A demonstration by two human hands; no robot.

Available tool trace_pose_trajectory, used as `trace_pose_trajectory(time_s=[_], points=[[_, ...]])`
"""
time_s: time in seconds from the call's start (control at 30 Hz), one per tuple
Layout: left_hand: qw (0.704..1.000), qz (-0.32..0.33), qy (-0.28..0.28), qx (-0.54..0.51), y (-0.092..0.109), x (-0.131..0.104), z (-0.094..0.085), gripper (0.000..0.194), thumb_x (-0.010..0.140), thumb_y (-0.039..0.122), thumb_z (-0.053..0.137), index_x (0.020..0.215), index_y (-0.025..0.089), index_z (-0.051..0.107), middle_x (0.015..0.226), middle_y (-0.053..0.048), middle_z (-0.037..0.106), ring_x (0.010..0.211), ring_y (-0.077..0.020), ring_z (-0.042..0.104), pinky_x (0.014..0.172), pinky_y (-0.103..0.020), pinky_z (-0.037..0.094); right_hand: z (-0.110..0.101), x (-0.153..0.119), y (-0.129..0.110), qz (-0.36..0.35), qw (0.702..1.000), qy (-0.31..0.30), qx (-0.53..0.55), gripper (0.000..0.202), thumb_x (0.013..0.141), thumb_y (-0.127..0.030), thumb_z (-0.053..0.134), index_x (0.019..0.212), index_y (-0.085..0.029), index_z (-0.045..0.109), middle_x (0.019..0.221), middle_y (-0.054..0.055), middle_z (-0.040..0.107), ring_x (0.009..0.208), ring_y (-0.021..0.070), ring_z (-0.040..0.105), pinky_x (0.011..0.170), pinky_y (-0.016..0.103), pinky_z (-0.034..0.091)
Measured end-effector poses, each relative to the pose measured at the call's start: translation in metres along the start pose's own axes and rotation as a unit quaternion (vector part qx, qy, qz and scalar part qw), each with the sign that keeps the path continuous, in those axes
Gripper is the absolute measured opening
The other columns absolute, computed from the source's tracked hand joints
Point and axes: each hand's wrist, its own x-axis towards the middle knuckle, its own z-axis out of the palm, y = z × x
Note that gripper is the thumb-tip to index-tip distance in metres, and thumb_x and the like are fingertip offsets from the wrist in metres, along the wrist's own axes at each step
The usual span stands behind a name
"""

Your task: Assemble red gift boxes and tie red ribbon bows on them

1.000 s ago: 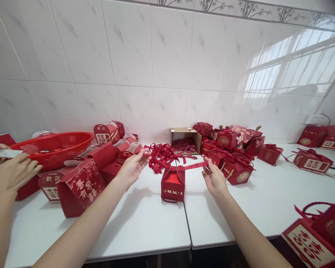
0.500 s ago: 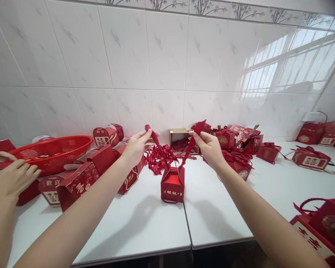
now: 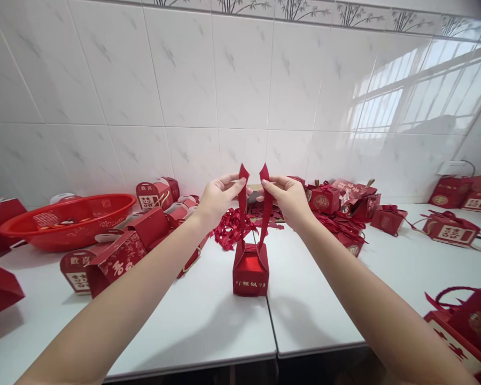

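Note:
A small red box [image 3: 250, 271] with gold characters stands near the gap between two white tabletops, its top partly open on red contents. Two ribbon ends rise from its top. My left hand [image 3: 223, 197] pinches the left end of the red ribbon [image 3: 242, 206] above the box. The other end is pinched in my right hand [image 3: 285, 197], a short distance to the right. Both ribbon tips point upward past my fingers. Behind the box lies a pile of loose red ribbons [image 3: 231, 229].
At the left is a red plastic basket [image 3: 70, 222] with small items inside. Red gift boxes [image 3: 120, 256] stand beside it. More boxes [image 3: 324, 199] are heaped at the right, and a larger one [image 3: 465, 326] sits front right. A fingertip shows at the left edge.
My hands have come closer together, bringing the ribbon ends nearly upright above the box. The other person's hands have mostly left the basket, and a red box now shows at the left edge.

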Motion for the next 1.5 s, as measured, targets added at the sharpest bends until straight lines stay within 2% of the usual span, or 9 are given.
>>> trace_pose_trajectory(time_s=[0.37, 0.53, 0.7, 0.83, 0.97, 1.03, 1.13, 1.33, 1.5], points=[[0.989, -0.056, -0.073, 0.118, 0.002, -0.011, -0.001, 0.051, 0.073, 0.032, 0.075, 0.114, 0.019, 0.048, 0.057, 0.006, 0.060, 0.051, -0.0104, 0.056, 0.054, -0.022, 0.041, 0.000, -0.016, 0.008, -0.027, 0.988, -0.149, 0.002, 0.026, 0.079, -0.039, 0.063, 0.068, -0.015, 0.062, 0.049, -0.006, 0.045, 0.042, 0.0042, 0.033, 0.041, 0.020, 0.025], [0.984, -0.141, -0.106, -0.016, -0.003, -0.011, -0.006, 0.029, 0.079, 0.015, 0.062, 0.107, 0.014, 0.053, 0.064, 0.001, 0.061, 0.062, -0.0124, 0.060, 0.061, -0.025, 0.047, -0.014, -0.014, 0.018, -0.099, 0.978, -0.169, -0.078, 0.029, 0.086, -0.047, 0.055, 0.084, -0.019, 0.065, 0.067, -0.001, 0.061, 0.059, 0.0107, 0.055, 0.056, 0.024, 0.046], [0.983, -0.159, -0.073, -0.058, -0.007, -0.014, -0.003, 0.027, 0.082, 0.016, 0.052, 0.109, 0.014, 0.050, 0.076, -0.004, 0.062, 0.071, -0.0144, 0.064, 0.066, -0.028, 0.050, -0.031, -0.016, 0.024, -0.395, 0.819, -0.152, -0.387, 0.023, 0.094, -0.024, 0.045, 0.097, -0.021, 0.068, 0.098, 0.008, 0.070, 0.091, 0.0187, 0.063, 0.081, 0.034, 0.050], [0.987, -0.142, -0.058, -0.042, -0.009, -0.020, 0.007, 0.027, 0.085, 0.019, 0.049, 0.111, 0.013, 0.051, 0.086, -0.008, 0.066, 0.079, -0.0178, 0.066, 0.075, -0.033, 0.052, -0.032, -0.021, 0.030, -0.443, 0.765, -0.114, -0.454, 0.025, 0.093, -0.017, 0.045, 0.102, -0.021, 0.067, 0.101, 0.009, 0.071, 0.095, 0.0212, 0.064, 0.084, 0.038, 0.050], [0.992, -0.015, 0.039, 0.121, -0.015, -0.030, 0.002, 0.025, 0.084, 0.022, 0.053, 0.109, 0.019, 0.056, 0.086, -0.003, 0.064, 0.081, -0.0139, 0.061, 0.081, -0.027, 0.047, -0.036, -0.032, 0.033, -0.401, 0.828, -0.035, -0.390, 0.025, 0.093, -0.022, 0.045, 0.107, -0.022, 0.066, 0.112, 0.008, 0.068, 0.103, 0.0194, 0.063, 0.089, 0.034, 0.050], [0.927, 0.096, 0.137, 0.336, -0.023, -0.039, -0.012, 0.015, 0.082, 0.023, 0.055, 0.096, 0.020, 0.059, 0.081, 0.000, 0.062, 0.079, -0.0134, 0.059, 0.077, -0.025, 0.046, -0.050, -0.042, 0.034, -0.329, 0.858, 0.026, -0.394, 0.025, 0.093, -0.029, 0.045, 0.093, -0.020, 0.068, 0.101, 0.008, 0.070, 0.095, 0.0192, 0.065, 0.083, 0.031, 0.050], [0.867, 0.103, 0.210, 0.440, -0.042, -0.058, -0.043, 0.009, 0.077, 0.011, 0.050, 0.078, 0.020, 0.053, 0.066, 0.002, 0.049, 0.064, -0.0133, 0.050, 0.065, -0.025, 0.041, -0.090, -0.062, 0.039, -0.133, 0.845, 0.080, -0.511, 0.039, 0.091, -0.042, 0.043, 0.063, -0.019, 0.058, 0.068, 0.005, 0.065, 0.066, 0.0167, 0.060, 0.064, 0.027, 0.045], [0.834, 0.010, 0.169, 0.525, -0.090, -0.101, -0.088, 0.025, 0.064, -0.002, 0.046, 0.055, 0.020, 0.039, 0.060, 0.000, 0.042, 0.058, -0.0168, 0.045, 0.062, -0.031, 0.036, -0.166, -0.100, 0.066, 0.044, 0.827, 0.045, -0.558, 0.035, 0.079, -0.037, 0.052, 0.050, -0.020, 0.056, 0.044, 0.003, 0.054, 0.042, 0.0168, 0.048, 0.047, 0.028, 0.033], [0.837, 0.003, 0.126, 0.532, -0.103, -0.102, -0.073, 0.016, 0.073, 0.007, 0.047, 0.071, 0.021, 0.056, 0.086, -0.008, 0.056, 0.099, -0.0294, 0.051, 0.093, -0.046, 0.032, -0.144, -0.098, 0.086, 0.056, 0.849, 0.012, -0.525, 0.033, 0.075, -0.032, 0.056, 0.100, -0.014, 0.068, 0.104, 0.017, 0.066, 0.088, 0.0287, 0.062, 0.076, 0.039, 0.045]])
